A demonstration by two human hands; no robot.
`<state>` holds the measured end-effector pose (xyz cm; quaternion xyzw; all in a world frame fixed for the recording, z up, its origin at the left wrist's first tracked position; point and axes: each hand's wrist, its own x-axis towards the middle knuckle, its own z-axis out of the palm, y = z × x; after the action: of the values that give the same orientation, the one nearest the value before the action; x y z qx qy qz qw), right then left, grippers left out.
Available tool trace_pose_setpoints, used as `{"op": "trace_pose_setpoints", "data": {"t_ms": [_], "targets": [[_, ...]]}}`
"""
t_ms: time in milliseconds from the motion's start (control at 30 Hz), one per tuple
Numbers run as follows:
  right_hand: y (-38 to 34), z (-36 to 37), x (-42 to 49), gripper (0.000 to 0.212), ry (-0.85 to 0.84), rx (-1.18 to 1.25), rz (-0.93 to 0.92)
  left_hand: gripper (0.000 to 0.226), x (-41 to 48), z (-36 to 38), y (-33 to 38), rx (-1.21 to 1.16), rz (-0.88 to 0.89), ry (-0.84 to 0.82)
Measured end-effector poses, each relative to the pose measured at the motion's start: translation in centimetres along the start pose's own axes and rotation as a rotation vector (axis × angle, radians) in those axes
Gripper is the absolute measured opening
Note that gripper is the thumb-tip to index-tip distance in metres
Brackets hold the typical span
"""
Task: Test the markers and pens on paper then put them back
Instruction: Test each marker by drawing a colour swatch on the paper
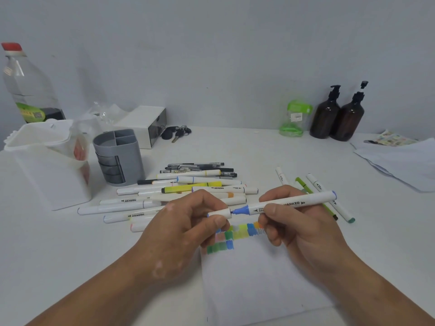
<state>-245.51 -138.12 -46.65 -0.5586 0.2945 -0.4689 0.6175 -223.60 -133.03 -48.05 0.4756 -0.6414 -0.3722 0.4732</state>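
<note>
"MARKER": on held marker [292,201], above paper [259,290] | "MARKER", upside down: on pile markers [223,189], beyond paper, leftward | other labels: unreadable

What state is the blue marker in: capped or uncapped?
Uncapped: the blue marker shows a bare tip; left hand holds its cap, right hand its barrel.

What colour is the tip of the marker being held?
Blue, in the head view: the right hand holds the marker, the left hand its cap.
</note>
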Motion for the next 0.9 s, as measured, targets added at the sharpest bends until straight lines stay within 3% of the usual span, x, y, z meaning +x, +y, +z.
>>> {"op": "trace_pose_setpoints", "data": {"t_ms": [467,700,767,900], "targets": [[0.4,0.4,-0.6,0.029,-0.085,-0.051,0.063,0.009,-0.2,0.6,0.2,-0.231,-0.002,-0.038],[-0.2,-0.4,0.0,0.035,-0.053,-0.097,0.01,0.006,0.2,0.4,0.4,-0.108,0.012,0.036],[-1.0,-1.5,0.3,0.02,0.002,-0.033,0.006,0.005,0.4,-0.1,0.3,-0.071,0.014,0.109],[-2.0,-2.4,0.2,0.012,-0.07,-0.408,0.007,0.015,0.5,-0.6,0.0,-0.022,-0.018,0.196]]}}
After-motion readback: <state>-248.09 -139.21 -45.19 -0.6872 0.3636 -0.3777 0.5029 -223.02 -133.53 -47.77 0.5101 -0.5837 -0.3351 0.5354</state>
